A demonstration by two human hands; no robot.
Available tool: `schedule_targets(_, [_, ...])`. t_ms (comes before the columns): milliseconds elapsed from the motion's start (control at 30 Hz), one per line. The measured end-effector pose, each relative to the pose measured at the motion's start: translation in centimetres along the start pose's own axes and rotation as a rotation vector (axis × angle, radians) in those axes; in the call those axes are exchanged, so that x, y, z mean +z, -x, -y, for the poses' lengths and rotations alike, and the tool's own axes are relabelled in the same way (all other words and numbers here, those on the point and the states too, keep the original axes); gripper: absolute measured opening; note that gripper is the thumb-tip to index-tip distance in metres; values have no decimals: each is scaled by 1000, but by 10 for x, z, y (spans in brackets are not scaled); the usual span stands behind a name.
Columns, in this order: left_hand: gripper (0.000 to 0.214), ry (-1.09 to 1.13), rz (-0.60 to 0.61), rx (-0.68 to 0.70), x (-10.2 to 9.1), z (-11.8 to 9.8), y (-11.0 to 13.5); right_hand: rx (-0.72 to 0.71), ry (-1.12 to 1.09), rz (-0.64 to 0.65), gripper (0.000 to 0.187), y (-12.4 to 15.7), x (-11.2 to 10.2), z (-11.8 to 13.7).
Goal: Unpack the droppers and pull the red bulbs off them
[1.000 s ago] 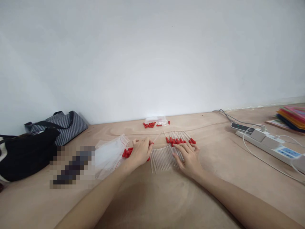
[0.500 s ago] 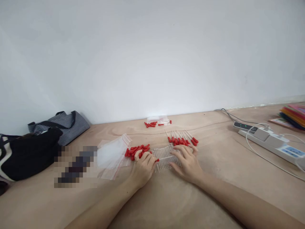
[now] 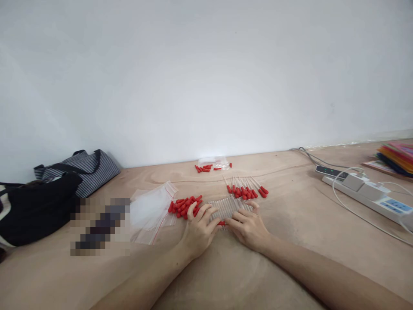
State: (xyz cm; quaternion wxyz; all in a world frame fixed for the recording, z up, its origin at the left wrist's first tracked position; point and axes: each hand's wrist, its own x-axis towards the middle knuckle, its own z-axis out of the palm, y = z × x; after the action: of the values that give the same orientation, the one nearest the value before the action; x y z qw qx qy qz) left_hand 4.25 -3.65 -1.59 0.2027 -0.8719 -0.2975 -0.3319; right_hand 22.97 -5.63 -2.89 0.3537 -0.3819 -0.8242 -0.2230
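My left hand (image 3: pixel 200 230) is closed, its thumb and fingertips pinching a small red rubber bulb (image 3: pixel 221 223). My right hand (image 3: pixel 248 227) meets it from the other side with its fingers closed; the glass dropper tube in them is mostly hidden behind the fingers. Under and beyond both hands lies a row of clear glass dropper tubes (image 3: pixel 227 207). A heap of loose red bulbs (image 3: pixel 184 206) sits just beyond my left hand. Past my right hand lie several droppers (image 3: pixel 245 189) with red bulbs on their glass tubes, bulb ends toward me.
Clear zip bags (image 3: pixel 151 211) lie left of the heap. More red bulbs (image 3: pixel 204 168) and a bag (image 3: pixel 211 161) are near the wall. A power strip (image 3: pixel 368 193) with cables is at right, coloured sheets (image 3: pixel 396 157) behind it. Black (image 3: pixel 41 211) and striped bags (image 3: pixel 97 172) stand at left.
My hands have come together: the left moved right and nearer with the bulb, the right drew back toward me and closed in. More of the tube row and the finished-looking droppers now shows.
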Motion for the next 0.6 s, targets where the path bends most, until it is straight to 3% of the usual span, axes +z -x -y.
schedule_targets(433, [12, -11, 17, -8, -3, -1, 0, -34, 4, 52, 25, -1, -6, 0])
schedule_targets(600, [14, 36, -9, -75, -3, 4, 2, -12, 45, 99, 41, 2, -10, -5])
